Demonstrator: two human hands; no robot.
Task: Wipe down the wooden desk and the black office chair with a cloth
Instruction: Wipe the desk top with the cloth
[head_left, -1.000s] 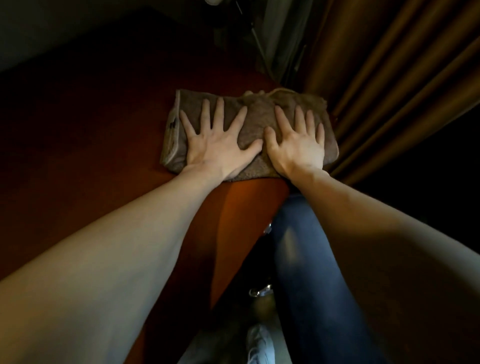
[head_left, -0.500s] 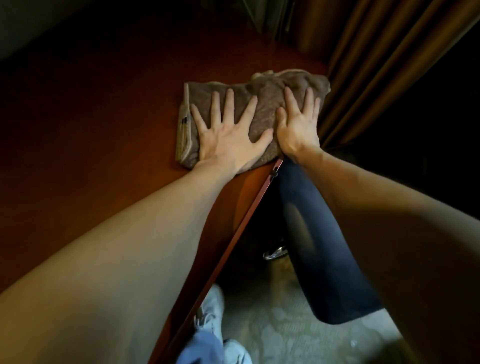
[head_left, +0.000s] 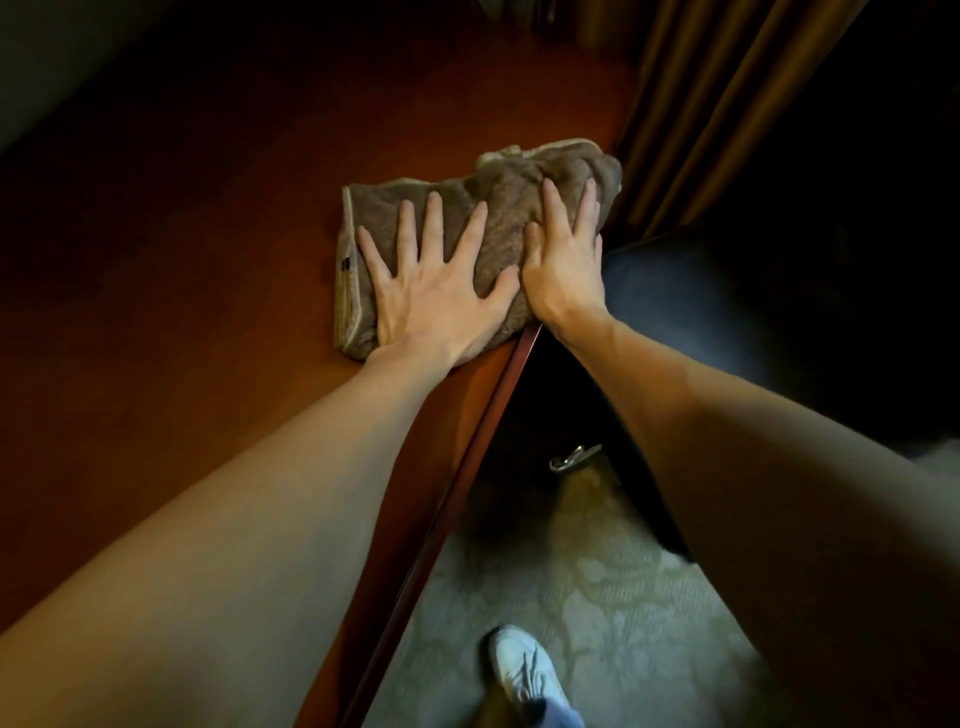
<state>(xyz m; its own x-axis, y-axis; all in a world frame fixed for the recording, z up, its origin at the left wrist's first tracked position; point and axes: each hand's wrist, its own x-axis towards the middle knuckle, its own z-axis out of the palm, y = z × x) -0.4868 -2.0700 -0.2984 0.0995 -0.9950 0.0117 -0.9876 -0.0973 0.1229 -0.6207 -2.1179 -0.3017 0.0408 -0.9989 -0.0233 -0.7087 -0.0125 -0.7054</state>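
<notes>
Hands (head_left: 436, 291) flat on cloth (head_left: 498, 208)

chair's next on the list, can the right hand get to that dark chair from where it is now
Probably yes. The right hand presses the cloth at the desk edge, and the chair sits just beside it with nothing between them.

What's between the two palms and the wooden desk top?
Only the folded brown terry cloth. In the head view, left hand and right hand press flat on it, atop the reddish wooden desk.
</notes>
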